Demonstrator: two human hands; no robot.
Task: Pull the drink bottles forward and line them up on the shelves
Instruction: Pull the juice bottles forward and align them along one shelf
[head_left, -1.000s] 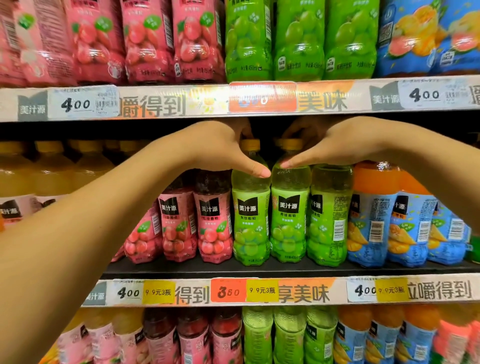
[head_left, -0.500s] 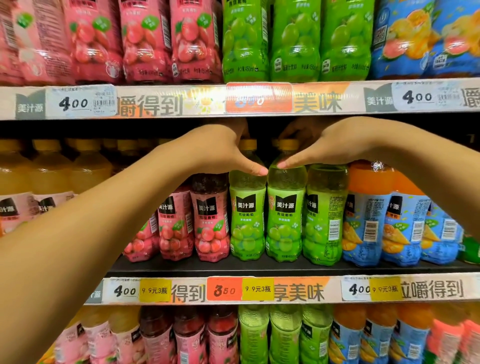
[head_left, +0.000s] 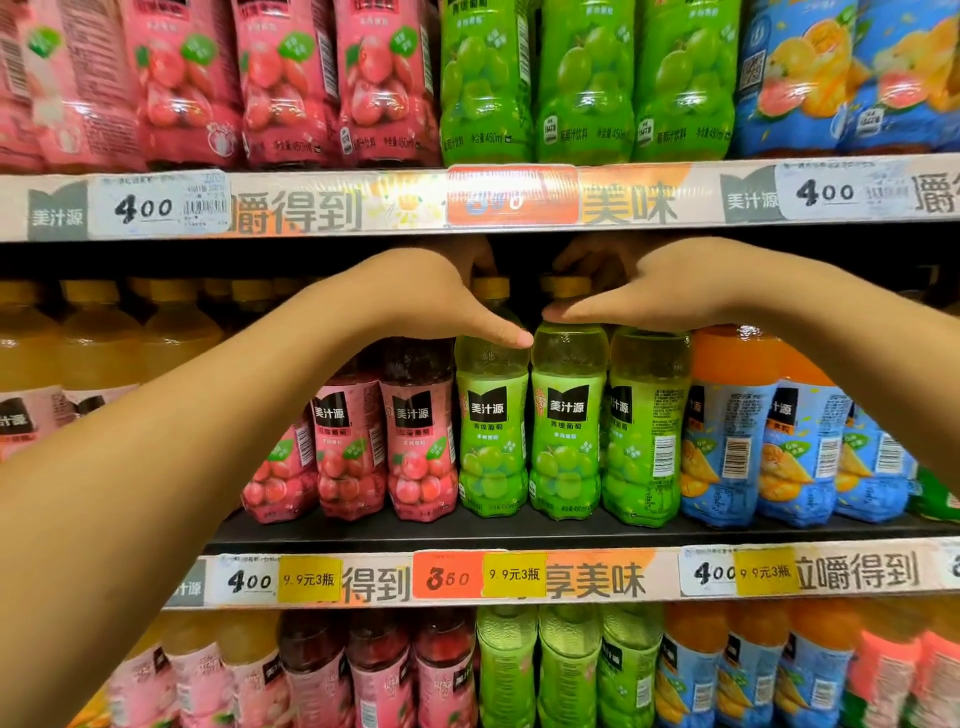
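There, on the middle shelf (head_left: 519, 535), our left hand (head_left: 441, 296) curled over the neck of the first green grape-drink plastic bottle (head_left: 491, 436), thumb lying along its clear shoulder and fingers reaching behind its yellow cap, so the hand gripped that bottle from above. Our right hand (head_left: 670, 291) did the same with the second green grape-drink plastic bottle (head_left: 567, 436) just beside it: thumb across the shoulder, fingers hooked behind the yellow cap. The two thumb tips nearly met between the necks. Both bottles stood upright at the front of the shelf, touching each other.

A third green bottle (head_left: 644, 431) stood against the second, its barcode turned outward. To the left were pink-labelled peach-drink bottles (head_left: 384, 452), one of them leaning; to the right, blue-labelled orange-juice bottles (head_left: 727, 431), partly behind our right forearm. The shelf above hung low over our knuckles, its price strip (head_left: 509, 200) crossing the view.
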